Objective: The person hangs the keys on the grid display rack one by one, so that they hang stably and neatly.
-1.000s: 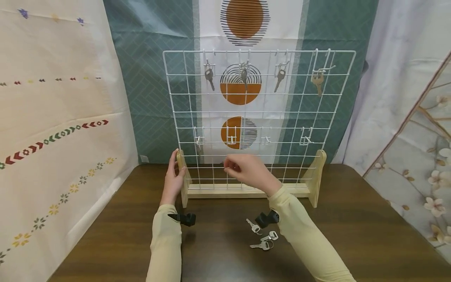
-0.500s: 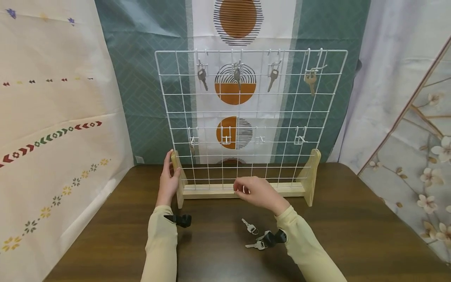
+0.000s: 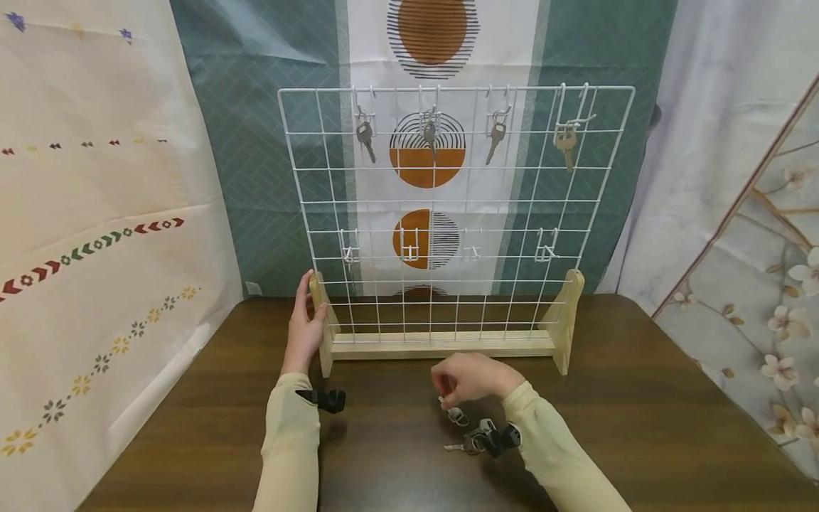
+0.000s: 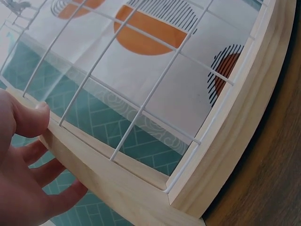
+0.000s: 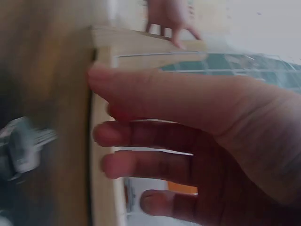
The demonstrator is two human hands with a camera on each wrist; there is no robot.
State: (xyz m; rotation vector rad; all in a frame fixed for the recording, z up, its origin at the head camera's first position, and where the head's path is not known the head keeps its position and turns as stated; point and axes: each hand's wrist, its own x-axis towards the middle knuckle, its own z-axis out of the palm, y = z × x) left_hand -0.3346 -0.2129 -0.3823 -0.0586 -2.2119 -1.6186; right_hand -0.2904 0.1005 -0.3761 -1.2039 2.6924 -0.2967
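Observation:
My left hand (image 3: 303,334) holds the left wooden post (image 4: 84,165) of a white wire grid rack (image 3: 432,201), thumb on the near side, fingers behind. Close over the table, my right hand (image 3: 475,377) is just above a loose silver key (image 3: 457,415) with a ring. Its fingers are loosely bent with nothing between them, as the right wrist view shows. More loose keys (image 3: 472,444) lie nearer, partly hidden by the right wrist's black camera. Several keys (image 3: 497,133) hang from the rack's top hooks; another key (image 3: 350,272) hangs at the lower left hook.
Lower-row hooks (image 3: 410,252) stick out toward me from the grid. The rack's wooden base bar (image 3: 441,348) stands on the brown table (image 3: 384,462). Patterned cloths (image 3: 269,142) hang behind and at both sides.
My right hand has come down from in front of the grid's lower part to the loose keys on the table. The left hand stays on the wooden post.

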